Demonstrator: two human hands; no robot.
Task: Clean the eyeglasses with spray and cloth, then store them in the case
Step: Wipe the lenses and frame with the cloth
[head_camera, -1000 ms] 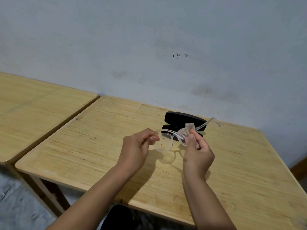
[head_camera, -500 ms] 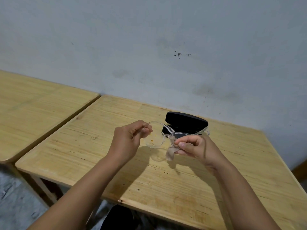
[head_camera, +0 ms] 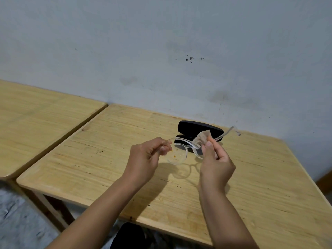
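Clear-framed eyeglasses [head_camera: 177,155] hang in the air above the wooden table [head_camera: 111,159]. My left hand [head_camera: 145,159] pinches the left temple end. The left lens carries small yellow-orange specks. My right hand [head_camera: 215,160] presses a small beige cloth [head_camera: 202,138] onto the right lens, thumb on top, and hides most of that lens. The right temple arm sticks out up and to the right. Behind the glasses, near the wall, a black glasses case [head_camera: 199,129] lies open on the table. No spray bottle is in view.
A second wooden table [head_camera: 36,115] stands to the left, with a narrow gap between the two. A grey-blue wall [head_camera: 161,51] runs behind both. A dark object [head_camera: 129,236] shows below the near table edge.
Half a second ago my right hand held the cloth low, with the glasses tilted left. Now it has turned upright and pressed the cloth onto the right lens, and the temple arm points up-right again.
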